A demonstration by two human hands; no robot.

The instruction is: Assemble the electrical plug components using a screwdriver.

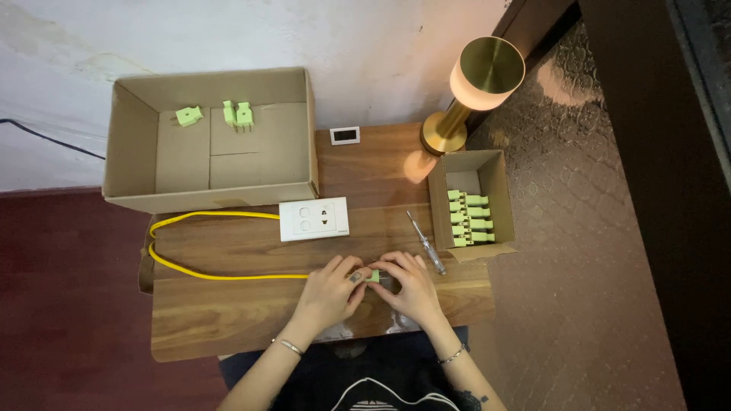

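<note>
Low in the middle of the frame, we pinch a small green plug between the fingers of our left hand and right hand, both closed on it just above the bench. A yellow cable loops left from it, a white socket plate lies just above, a screwdriver right, and cardboard boxes of green plugs sit upper left and right.

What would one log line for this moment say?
left hand: holds green plug | right hand: on same plug | yellow cable: on table | screwdriver: beside right hand
</note>
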